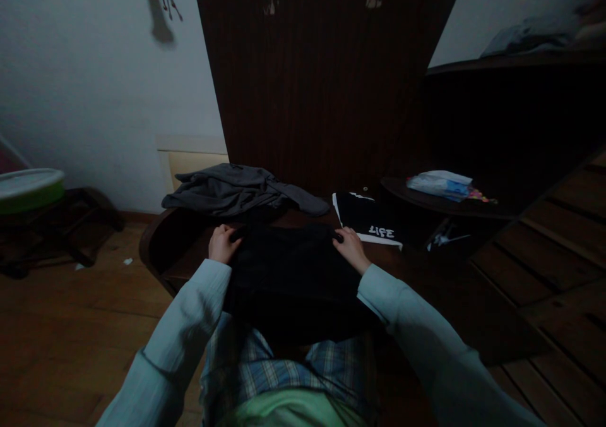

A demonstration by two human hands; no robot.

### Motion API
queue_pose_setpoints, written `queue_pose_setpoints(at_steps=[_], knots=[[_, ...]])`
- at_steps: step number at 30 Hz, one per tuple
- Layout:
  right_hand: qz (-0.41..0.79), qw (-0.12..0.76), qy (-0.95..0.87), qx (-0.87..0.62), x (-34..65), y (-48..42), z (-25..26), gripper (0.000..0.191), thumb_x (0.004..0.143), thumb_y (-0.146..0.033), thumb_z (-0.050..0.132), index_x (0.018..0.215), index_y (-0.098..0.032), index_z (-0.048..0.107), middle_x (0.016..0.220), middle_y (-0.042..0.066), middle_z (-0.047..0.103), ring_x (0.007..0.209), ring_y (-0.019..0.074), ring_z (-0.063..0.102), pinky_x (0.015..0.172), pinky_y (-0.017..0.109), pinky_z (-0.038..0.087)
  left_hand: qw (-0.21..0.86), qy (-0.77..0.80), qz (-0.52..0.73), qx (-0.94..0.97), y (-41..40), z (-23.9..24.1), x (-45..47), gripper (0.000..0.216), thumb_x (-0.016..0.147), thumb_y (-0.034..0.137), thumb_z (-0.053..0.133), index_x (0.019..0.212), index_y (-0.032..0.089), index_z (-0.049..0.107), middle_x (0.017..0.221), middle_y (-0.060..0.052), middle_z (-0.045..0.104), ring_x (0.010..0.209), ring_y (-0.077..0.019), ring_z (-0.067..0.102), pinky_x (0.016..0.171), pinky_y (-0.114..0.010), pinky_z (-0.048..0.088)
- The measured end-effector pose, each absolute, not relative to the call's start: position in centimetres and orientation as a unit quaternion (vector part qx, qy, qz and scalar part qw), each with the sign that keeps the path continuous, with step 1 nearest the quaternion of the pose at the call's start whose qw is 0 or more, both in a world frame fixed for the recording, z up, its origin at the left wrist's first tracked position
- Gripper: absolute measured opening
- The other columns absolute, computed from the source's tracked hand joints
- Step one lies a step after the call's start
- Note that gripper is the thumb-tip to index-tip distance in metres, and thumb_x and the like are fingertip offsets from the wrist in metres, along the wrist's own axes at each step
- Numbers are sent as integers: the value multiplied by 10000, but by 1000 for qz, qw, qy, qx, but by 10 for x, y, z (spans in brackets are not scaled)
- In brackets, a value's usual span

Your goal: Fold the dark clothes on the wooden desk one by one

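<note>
A black garment (288,275) is stretched between my two hands, hanging over the front of the dark wooden dresser (182,240). My left hand (224,244) is closed on its upper left corner. The upper right corner is pinched in my right hand (351,250). What kind of garment it is does not show in the dim light. Behind it a crumpled dark grey garment (237,187) lies on the dresser top. A folded black-and-white cloth (364,215) with white lettering rests just beyond my right hand.
A tall dark wooden panel (322,86) rises at the back. On the right, a low rounded shelf (440,206) bears a blue-and-white plastic package (440,184). A green-sided round container (31,190) stands on a dark frame at far left. Wooden slats (558,250) extend on the right.
</note>
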State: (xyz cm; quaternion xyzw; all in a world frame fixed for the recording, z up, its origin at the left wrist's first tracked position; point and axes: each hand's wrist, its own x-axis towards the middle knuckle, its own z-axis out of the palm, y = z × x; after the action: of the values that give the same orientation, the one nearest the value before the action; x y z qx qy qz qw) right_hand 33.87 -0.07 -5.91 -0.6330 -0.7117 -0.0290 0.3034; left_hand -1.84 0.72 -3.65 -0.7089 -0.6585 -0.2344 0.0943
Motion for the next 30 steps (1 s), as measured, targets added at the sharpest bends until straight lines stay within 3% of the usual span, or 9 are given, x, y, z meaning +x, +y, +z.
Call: queue_pose_setpoints(at_steps=[7, 11, 14, 18, 20, 25, 30], knots=[[-22, 275, -697, -662, 328, -5, -44, 221, 731, -296, 499, 815, -159, 651, 807, 72, 597, 815, 189, 529, 710, 267, 394, 106, -670, -201, -707, -1, -33, -12, 273, 757, 369, 449, 862, 195, 632, 839, -44, 599, 802, -171, 573, 642, -226, 426], [77, 240, -678, -690, 336, 8, -26, 152, 682, -269, 562, 763, -186, 662, 806, 41, 635, 777, 169, 561, 656, 238, 379, 95, -677, -130, -718, -1, -18, -16, 307, 757, 371, 440, 892, 189, 648, 882, -67, 615, 816, -187, 589, 669, -233, 438], [209, 218, -644, -703, 346, 20, -13, 40, 624, -214, 615, 607, -184, 635, 622, -8, 622, 644, 133, 564, 571, 210, 364, 48, -678, -58, -731, 3, -1, -20, 305, 739, 303, 475, 997, 255, 629, 951, -58, 634, 855, -202, 598, 687, -240, 445], [283, 209, -615, -705, 347, 27, -10, 196, 643, -129, 578, 458, -160, 520, 361, -40, 492, 406, 88, 480, 448, 189, 335, -16, -717, -16, -697, 11, 12, -19, 384, 718, 301, 513, 1096, 319, 574, 957, -61, 660, 891, -249, 604, 681, -277, 459], [304, 217, -600, -707, 341, 25, -14, 196, 670, -96, 538, 490, -158, 494, 340, -40, 488, 354, 78, 458, 415, 179, 336, -61, -731, -43, -678, 14, 11, -19, 379, 725, 286, 506, 1097, 312, 575, 894, -59, 680, 857, -240, 620, 655, -265, 465], [322, 261, -568, -711, 327, 17, -21, 134, 732, -37, 428, 684, -155, 471, 461, -9, 580, 406, 79, 529, 439, 167, 397, -296, -723, -176, -598, 20, -4, -23, 391, 787, 191, 392, 1159, 197, 514, 566, -24, 666, 522, -145, 628, 521, -214, 468], [251, 298, -594, -704, 323, 1, -21, 140, 699, -80, 496, 795, -178, 464, 660, 7, 618, 582, 107, 579, 546, 196, 420, -363, -670, -326, -559, 20, -18, -18, 339, 800, 177, 345, 1090, 106, 505, 734, -86, 688, 637, -136, 644, 573, -222, 489]])
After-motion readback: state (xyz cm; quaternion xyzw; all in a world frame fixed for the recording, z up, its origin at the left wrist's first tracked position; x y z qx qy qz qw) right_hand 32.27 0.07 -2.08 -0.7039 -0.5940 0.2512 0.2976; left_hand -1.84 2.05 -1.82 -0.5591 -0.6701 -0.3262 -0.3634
